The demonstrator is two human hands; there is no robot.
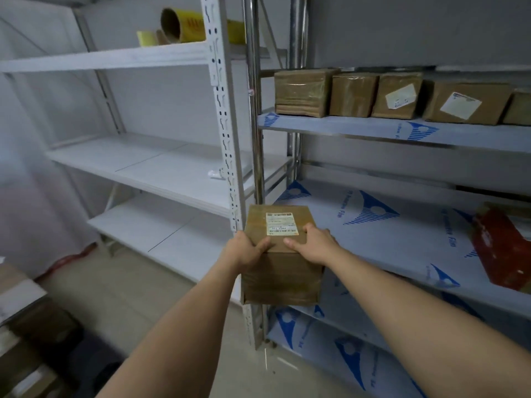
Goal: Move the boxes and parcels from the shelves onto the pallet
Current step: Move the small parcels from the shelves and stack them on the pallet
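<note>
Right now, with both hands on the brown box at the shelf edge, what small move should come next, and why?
Probably draw the brown box straight back, clear of the shelf. The left hand and right hand grip its opposite top edges, and most of it already overhangs the shelf front beside the white upright, so only a short pull seems left.

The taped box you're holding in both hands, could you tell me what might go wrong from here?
1. The taped box looks glossy, and the left hand and right hand grip only its top near corners, so it might slip.
2. It hangs close to the perforated upright; swinging left could clip it.
3. Boxes on the floor at lower left may be a trip hazard.
</note>
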